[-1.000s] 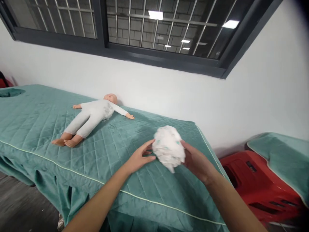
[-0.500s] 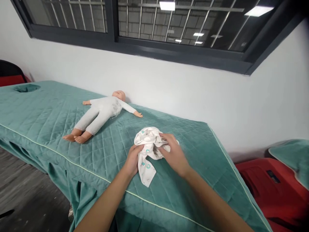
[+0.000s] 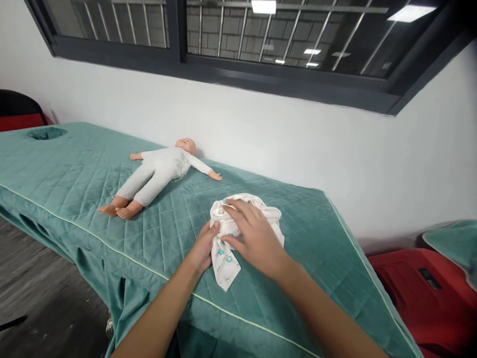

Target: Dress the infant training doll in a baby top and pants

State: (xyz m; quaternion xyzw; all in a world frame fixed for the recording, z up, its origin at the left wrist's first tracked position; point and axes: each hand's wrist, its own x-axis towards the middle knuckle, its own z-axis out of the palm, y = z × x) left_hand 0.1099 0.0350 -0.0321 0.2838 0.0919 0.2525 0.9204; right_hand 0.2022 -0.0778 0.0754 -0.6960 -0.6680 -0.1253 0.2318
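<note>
A bunched white cloth [image 3: 274,215] with small teal prints lies on the green quilted bed, one flap hanging toward the near edge. Whether it is a garment I cannot tell from its folds. My left hand [image 3: 204,247] grips its left side, thumb on top and fingers underneath. Over the middle of the cloth reaches my right hand [image 3: 255,236], its thumb and fingers apart and the fingertips at the folds near my left thumb. Farther back, a baby doll [image 3: 162,166] in a white long-sleeved suit lies on its back, feet bare.
The green quilted bed cover [image 3: 301,298] has piped edges and a face hole [image 3: 46,133] at the far left. Behind it are a white wall and a barred window [image 3: 238,74]. A red plastic chair [image 3: 406,283] stands at the right, with green fabric [image 3: 452,243] over it.
My right hand has moved left across the cloth, toward my left hand, and its fingers have spread. More of the cloth's right side now shows. The doll has stayed put.
</note>
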